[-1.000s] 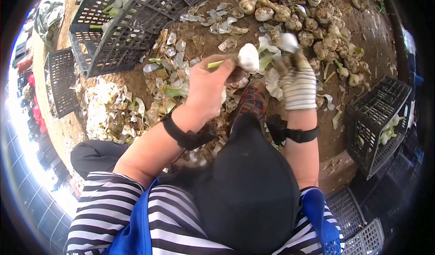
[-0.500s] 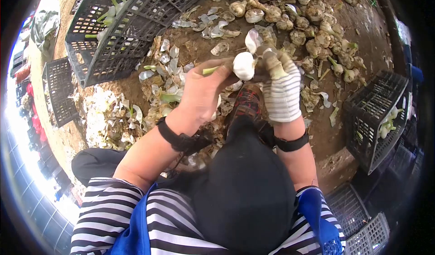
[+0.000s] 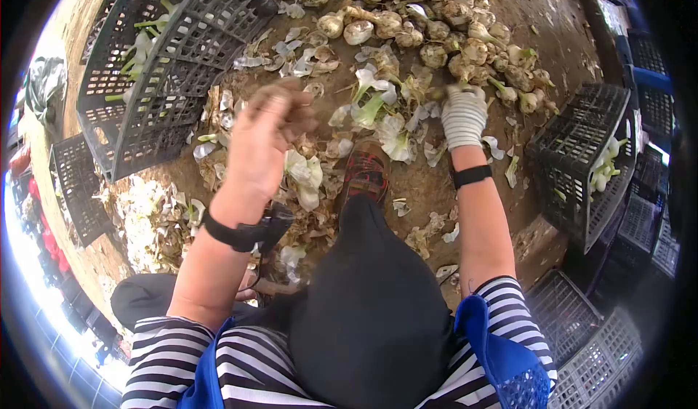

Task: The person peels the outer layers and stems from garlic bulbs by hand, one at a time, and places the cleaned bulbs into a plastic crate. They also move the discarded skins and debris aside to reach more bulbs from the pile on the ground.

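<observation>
Take the pile of garlic bulbs (image 3: 436, 38) on the soil as your reference. Your right hand (image 3: 464, 114), in a striped work glove, lies at the near edge of this pile, with the arm stretched straight toward it. Its fingertips (image 3: 458, 93) are bent downward and touch the first bulbs at that edge. They hide what is under them, so I cannot tell if they have closed on a bulb or only rest on top.

Your left hand (image 3: 265, 136) is bare and is held in the air, on the near-left side of the pile and well apart from it. It is blurred. The fingers are half bent and loose, and I see nothing in them, but the palm faces away, so I cannot say for sure that it holds nothing.

So the right hand is clearly the nearer one: the bulbs lie directly in front of its fingers. On the right flank of the pile some bulbs carry short green stalks. For the bulbs under the glove, I cannot tell which way the stalk lies.

Between the pile and your shoe (image 3: 367, 173), loose peels (image 3: 305, 173) cover the ground. A black crate (image 3: 167, 53) stands left of the pile and a second crate (image 3: 582, 162) near-right of it, with some cleaned bulbs inside.
</observation>
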Demonstrator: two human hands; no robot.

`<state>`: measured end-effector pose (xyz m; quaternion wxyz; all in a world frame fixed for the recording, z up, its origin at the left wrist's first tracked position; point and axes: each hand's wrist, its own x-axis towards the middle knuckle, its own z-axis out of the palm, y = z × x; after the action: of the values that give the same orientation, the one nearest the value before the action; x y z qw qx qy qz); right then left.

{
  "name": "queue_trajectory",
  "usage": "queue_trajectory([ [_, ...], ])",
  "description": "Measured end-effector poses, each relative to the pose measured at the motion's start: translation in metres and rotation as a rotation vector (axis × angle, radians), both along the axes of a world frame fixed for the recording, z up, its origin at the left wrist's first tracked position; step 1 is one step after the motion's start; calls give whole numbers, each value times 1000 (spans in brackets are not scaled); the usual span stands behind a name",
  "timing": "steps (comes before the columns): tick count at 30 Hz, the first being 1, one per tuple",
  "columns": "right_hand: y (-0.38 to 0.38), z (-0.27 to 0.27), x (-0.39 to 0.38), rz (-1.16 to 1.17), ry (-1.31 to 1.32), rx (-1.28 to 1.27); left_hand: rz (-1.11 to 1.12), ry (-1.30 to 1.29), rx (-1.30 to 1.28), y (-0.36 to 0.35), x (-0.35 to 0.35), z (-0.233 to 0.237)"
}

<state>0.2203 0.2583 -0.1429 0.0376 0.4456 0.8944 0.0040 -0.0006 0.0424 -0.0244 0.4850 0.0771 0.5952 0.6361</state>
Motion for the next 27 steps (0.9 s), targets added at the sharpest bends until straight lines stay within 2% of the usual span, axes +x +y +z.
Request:
queue_trajectory([
  [1,0,7,-5,-191,122,-177,-102,100,-77,3,11,-2],
  [2,-7,-6,-7,-390,740,-438,-180,252,-81,8,23,-2],
  [4,-55,72,-44,-394,1178,-1060,-403,604,-34,9,36,-11],
  [5,-78,87,-55,-351,1313,-1214,-553,799,23,8,39,-19],
  [6,-92,98,-60,-254,1270,-1132,-408,192,124,15,49,9],
  [7,-100,103,-64,-155,1227,-1045,-400,198,108,13,49,6],
  [9,-84,90,-61,-13,738,-583,-180,-148,81,8,43,-3],
  [10,-73,91,-58,146,522,-293,-112,-219,50,7,39,-3],
  [11,-72,92,-58,68,267,-236,-108,-214,45,5,38,-3],
  [13,-69,103,-67,230,777,-27,-185,-113,5,1,38,-4],
  [15,-86,108,-74,323,994,-280,-224,-65,18,2,46,-2],
  [16,-104,108,-81,357,995,-430,-261,-8,37,4,48,-1],
  [17,-109,113,-80,506,785,-225,-263,-9,40,4,48,-1],
  [21,-98,94,-76,467,957,-416,-217,-22,44,-2,43,0],
  [22,-87,86,-76,452,923,-216,-193,-61,-1,-2,41,3],
  [23,-86,89,-67,323,987,-290,-168,-102,-43,-2,39,4],
  [25,-82,108,-71,541,1012,-347,-159,-156,1,-1,38,3],
  [26,-83,113,-71,539,1009,-344,-165,-158,2,0,39,4],
  [27,-85,118,-71,660,905,-246,-170,-162,2,2,41,5],
])
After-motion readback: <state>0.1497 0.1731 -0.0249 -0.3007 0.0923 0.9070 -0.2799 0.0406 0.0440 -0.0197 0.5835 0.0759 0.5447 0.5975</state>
